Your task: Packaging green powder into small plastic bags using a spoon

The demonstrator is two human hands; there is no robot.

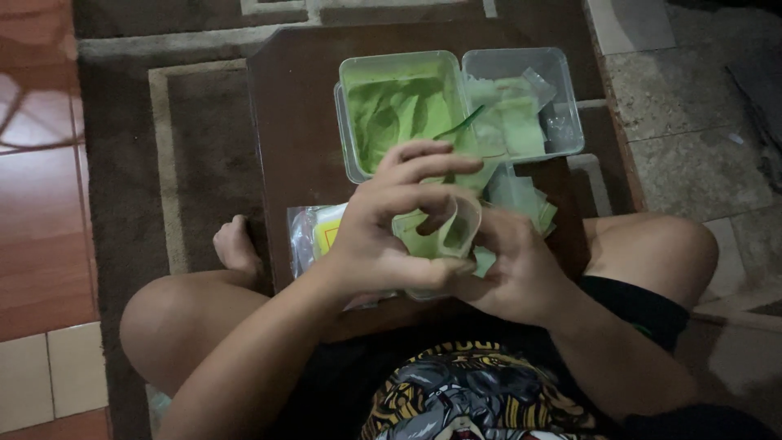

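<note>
Both hands working a small pouch over my lap

Left hand [391, 228] and right hand [513, 273] are pinching a small green-filled pouch [456, 232], grip clamped, above the dark wooden surface [297, 130]; tubs are crowding its far edge, rug and tiles lying around.

A low, dark brown wooden table [293, 122] is set on a grey-brown rug [204, 138] with a paler border line. To the left, glossy reddish-brown floor tiles [37, 187] are seen, with cream tiles [53, 375] nearer the bottom edge. To the right, rough grey stone paving [692, 147] is laid. The scene is dimly lit (a faint reflection lies on the red tiles).
</note>
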